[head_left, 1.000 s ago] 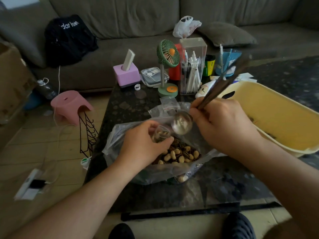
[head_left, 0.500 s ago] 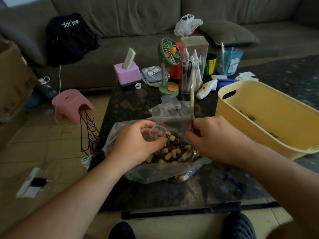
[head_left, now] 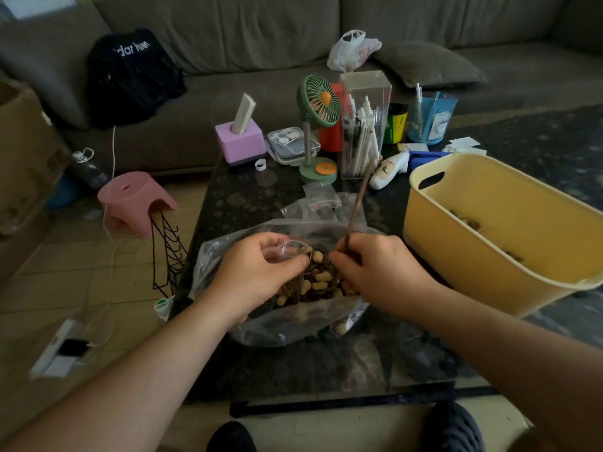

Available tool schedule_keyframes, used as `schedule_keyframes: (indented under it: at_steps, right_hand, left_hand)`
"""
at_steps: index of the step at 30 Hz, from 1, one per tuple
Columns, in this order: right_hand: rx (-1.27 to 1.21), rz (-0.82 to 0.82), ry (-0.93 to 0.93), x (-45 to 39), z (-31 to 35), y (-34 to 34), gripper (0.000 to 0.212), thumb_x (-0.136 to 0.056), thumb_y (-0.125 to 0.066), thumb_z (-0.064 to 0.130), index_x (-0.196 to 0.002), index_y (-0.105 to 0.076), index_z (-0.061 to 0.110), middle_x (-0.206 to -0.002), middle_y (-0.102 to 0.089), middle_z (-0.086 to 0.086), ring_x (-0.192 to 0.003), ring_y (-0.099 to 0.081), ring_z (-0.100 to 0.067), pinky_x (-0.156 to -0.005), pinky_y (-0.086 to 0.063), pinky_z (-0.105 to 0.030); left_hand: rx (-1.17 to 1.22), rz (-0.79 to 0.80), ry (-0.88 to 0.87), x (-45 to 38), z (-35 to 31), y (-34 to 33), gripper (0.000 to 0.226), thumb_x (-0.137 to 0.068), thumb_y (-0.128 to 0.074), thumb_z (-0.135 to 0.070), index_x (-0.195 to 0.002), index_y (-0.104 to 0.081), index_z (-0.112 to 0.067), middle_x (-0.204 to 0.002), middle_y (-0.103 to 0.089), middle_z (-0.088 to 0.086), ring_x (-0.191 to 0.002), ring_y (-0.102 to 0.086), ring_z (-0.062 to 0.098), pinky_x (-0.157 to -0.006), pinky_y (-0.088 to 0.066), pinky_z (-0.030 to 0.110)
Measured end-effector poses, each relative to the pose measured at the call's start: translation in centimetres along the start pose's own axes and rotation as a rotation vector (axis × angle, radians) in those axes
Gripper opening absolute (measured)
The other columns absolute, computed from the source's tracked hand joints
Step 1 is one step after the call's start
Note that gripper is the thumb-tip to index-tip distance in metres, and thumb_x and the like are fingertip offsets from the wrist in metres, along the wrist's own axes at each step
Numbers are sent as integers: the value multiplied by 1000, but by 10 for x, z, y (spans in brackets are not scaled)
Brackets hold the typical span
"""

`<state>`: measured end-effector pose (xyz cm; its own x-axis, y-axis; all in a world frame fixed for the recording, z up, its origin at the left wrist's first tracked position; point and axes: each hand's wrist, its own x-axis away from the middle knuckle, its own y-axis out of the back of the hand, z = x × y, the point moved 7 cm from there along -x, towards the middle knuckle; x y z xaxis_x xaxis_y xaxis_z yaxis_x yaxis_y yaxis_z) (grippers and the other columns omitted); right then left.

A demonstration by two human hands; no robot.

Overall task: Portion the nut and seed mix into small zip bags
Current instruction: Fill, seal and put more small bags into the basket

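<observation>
On the dark stone surface (head_left: 248, 203) before a grey sofa (head_left: 228, 37) I see the big clear bag of nut mix (head_left: 313, 282) — my left hand (head_left: 257, 275) pinching a small open zip bag (head_left: 292, 248) just over it, my right hand's (head_left: 381, 275) fingers curled round a spoon handle (head_left: 357, 203).

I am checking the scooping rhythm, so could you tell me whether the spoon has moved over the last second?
Yes. The spoon has gone down into the nut and seed mix; its bowl, earlier raised above the big bag, is now hidden, and the handle stands near the pen holder.
</observation>
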<state>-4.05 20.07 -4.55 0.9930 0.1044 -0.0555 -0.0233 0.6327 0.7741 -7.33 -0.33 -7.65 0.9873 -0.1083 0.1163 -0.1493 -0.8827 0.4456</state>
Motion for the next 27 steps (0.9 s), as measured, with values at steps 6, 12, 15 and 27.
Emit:
schedule_keyframes:
  at_steps: [6,12,15,27]
  right_hand:
    - [-213,-7,-242,-2,-25,9,13,-105,-59,35,-101,-68,26,-85,-73,7,-67,-72,-1,-55,-54,-14]
    - [163,-92,222,11,6,1,19,-106,-47,35,-94,-61,30,-88,-59,18,-81,-57,0,-76,-47,-22]
    - [201,-56,302,14,15,-6,29,-105,-38,39,-103,-64,25,-97,-62,11,-87,-60,-10,-78,-52,-31]
    - [56,-74,106,1,-2,-2,24,-108,-47,31,-87,-57,31,-82,-61,14,-77,-58,0,-63,-37,-14]
  left_hand:
    - [11,31,8,1,4,2,71,-72,-91,-49,-136,-66,-30,-117,-76,-14,-107,-72,2,-93,-64,42]
    - [-32,43,-14,2,1,0,48,-76,-91,-45,-119,-71,-39,-110,-77,-21,-102,-73,-1,-91,-64,42]
    - [-38,43,-18,2,-2,-1,41,-79,-89,-42,-117,-73,-37,-107,-77,-22,-99,-72,-5,-91,-64,40]
    - [28,27,7,-1,3,-2,39,-80,-90,-38,-115,-73,-35,-105,-78,-23,-96,-73,-4,-93,-64,42]
